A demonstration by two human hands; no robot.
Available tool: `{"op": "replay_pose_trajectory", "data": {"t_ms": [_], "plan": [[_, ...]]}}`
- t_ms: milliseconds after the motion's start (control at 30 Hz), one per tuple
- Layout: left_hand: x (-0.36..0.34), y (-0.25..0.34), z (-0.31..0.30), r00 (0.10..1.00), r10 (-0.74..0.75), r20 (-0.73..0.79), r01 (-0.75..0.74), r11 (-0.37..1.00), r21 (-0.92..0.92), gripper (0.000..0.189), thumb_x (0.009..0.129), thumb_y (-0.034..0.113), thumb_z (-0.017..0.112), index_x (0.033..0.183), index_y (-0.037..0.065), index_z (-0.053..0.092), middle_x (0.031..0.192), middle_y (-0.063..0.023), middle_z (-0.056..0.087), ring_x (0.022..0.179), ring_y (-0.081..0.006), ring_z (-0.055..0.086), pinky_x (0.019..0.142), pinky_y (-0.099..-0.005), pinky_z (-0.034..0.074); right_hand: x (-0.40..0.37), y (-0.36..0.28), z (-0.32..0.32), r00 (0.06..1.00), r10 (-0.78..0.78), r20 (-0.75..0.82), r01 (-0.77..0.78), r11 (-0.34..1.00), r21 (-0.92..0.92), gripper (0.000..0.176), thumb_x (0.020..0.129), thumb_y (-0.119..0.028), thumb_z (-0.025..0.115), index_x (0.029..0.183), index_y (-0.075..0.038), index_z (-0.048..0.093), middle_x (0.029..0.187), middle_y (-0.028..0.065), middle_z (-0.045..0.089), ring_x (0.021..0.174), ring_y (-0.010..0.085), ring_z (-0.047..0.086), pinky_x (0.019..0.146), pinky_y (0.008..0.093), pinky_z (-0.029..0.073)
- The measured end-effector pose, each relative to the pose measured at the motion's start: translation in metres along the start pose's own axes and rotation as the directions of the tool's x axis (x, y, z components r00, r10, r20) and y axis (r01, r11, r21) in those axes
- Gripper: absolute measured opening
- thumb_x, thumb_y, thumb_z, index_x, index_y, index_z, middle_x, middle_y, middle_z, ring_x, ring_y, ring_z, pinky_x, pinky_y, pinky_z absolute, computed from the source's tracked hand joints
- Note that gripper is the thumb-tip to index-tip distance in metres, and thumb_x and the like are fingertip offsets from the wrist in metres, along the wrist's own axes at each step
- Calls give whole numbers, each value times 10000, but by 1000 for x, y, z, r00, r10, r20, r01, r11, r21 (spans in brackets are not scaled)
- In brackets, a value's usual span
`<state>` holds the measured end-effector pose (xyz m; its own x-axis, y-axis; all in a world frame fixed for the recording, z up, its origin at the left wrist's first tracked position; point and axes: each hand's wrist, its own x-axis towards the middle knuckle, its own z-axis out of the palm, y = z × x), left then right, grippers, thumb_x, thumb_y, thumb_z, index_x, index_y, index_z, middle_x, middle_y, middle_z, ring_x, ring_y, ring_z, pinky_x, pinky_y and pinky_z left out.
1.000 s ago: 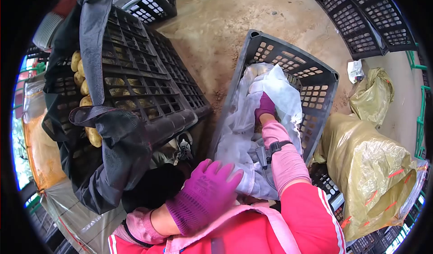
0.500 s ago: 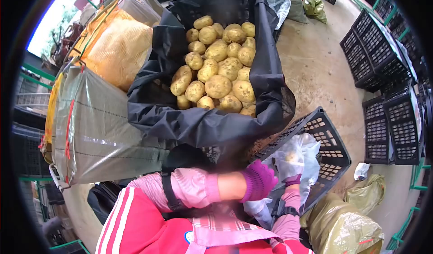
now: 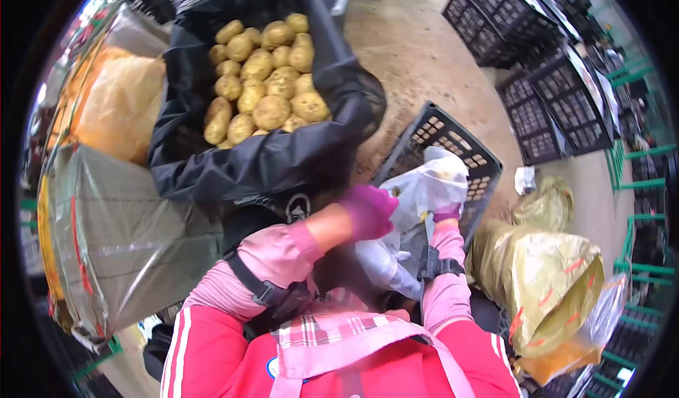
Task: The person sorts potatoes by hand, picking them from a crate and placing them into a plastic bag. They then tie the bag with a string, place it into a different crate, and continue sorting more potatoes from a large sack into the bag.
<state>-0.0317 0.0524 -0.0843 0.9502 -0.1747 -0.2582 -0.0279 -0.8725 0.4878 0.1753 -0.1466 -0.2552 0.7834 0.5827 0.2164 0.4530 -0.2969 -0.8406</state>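
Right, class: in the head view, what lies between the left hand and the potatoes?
The near side of the black liner lies between the gloved left hand and the potatoes, as the head view shows.

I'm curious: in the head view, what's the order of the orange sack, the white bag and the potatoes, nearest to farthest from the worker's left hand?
From the left hand:
1. White bag: right beside it, on its right.
2. Potatoes: ahead and to the left, inside the black liner.
3. Orange sack: farthest left, past the liner.
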Motion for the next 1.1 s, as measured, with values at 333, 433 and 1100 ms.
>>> {"op": "replay_pose_trajectory", "data": {"t_ms": [333,433,1100], "plan": [[75,17,24,953,-121,-276,89,988,-126,948,775,440,737,1463,-18,272,1298,-230,543,1149,-378,577,930,-459,486,-21,-36,-14,963,240,123,-266,919,291,336,924,-231,577,1179,-20,639,1087,146,692,995,281,657,817,368,524],[104,7,40,942,-184,-280,163,982,-98,395,848,316,660,1150,74,582,996,-192,655,965,-372,645,794,-493,500,-31,-50,-22,997,-43,-58,47,997,57,356,891,-231,622,1193,-43,645,1052,128,686,910,257,654,755,354,520],[86,-50,55,549,-263,-793,18,953,-303,168,915,65,536,1065,8,587,1011,-133,662,905,-300,651,818,-398,528,-67,66,8,761,588,274,-589,803,-87,511,868,-293,672,1317,-69,578,1226,140,650,1136,258,614,959,339,474]]}}
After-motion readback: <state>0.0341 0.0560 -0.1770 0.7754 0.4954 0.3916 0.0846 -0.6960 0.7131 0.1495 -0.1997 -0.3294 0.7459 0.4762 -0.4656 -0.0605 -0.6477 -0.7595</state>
